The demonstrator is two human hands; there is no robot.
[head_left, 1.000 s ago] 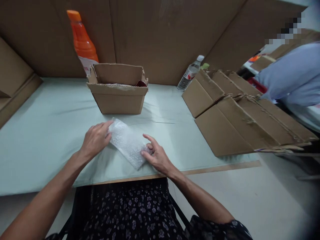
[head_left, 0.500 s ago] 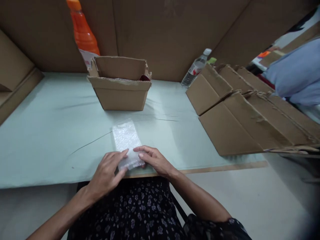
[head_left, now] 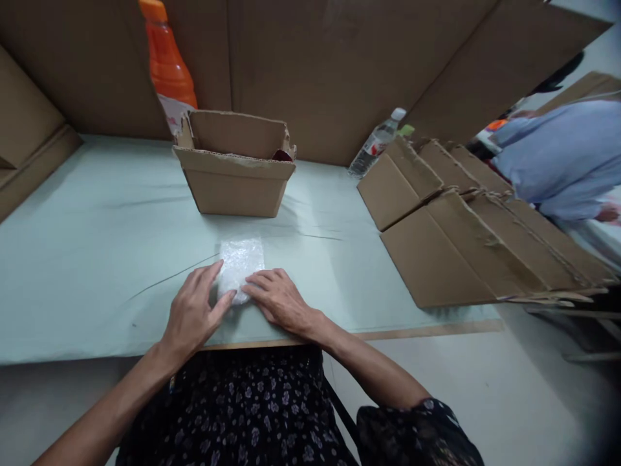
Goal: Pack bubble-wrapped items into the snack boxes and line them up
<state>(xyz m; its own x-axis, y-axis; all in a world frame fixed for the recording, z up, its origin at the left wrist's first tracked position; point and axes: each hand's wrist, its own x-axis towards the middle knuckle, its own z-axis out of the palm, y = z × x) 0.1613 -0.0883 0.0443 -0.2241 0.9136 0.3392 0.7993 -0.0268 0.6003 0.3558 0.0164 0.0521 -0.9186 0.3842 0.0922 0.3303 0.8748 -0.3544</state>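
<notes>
The bubble wrap (head_left: 241, 261) is clear, shiny plastic with a bumpy skin. The counter (head_left: 97, 259) has a smooth, pale green, dull top. The box (head_left: 233, 184) is brown cardboard, dull, with torn, rough edges. The flat boxes (head_left: 466, 246) are cardboard too. The orange bottle (head_left: 167, 65) is shiny plastic.

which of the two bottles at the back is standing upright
The orange bottle, standing behind the open cardboard box. The clear water bottle farther right leans tilted against the cardboard wall beside the flattened boxes.
</notes>
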